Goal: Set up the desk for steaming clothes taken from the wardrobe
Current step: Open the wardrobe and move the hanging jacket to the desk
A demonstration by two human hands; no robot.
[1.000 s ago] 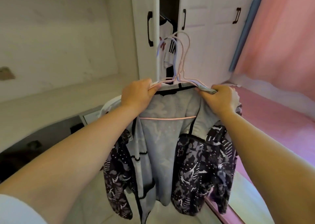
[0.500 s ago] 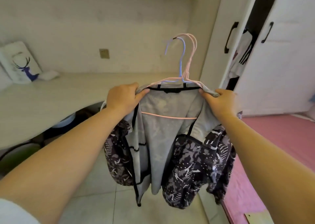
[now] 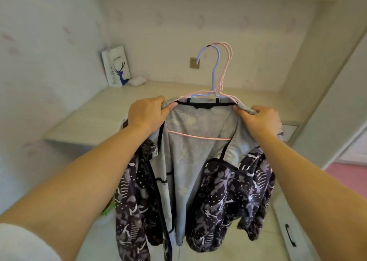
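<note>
In front of the desk [image 3: 127,109]: patterned jacket [image 3: 200,177] on wire hangers [image 3: 218,82], held in the air.
Left hand [image 3: 147,114]: clamps one shoulder.
Right hand [image 3: 260,119]: clamps the other.
Done: clothes fetched.
Left: laying them down, steamer unseen.

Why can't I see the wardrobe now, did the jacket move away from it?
Yes. The jacket, gripped by the left hand and right hand, has been carried away from the wardrobe, leftward, and now hangs before the desk.
</note>
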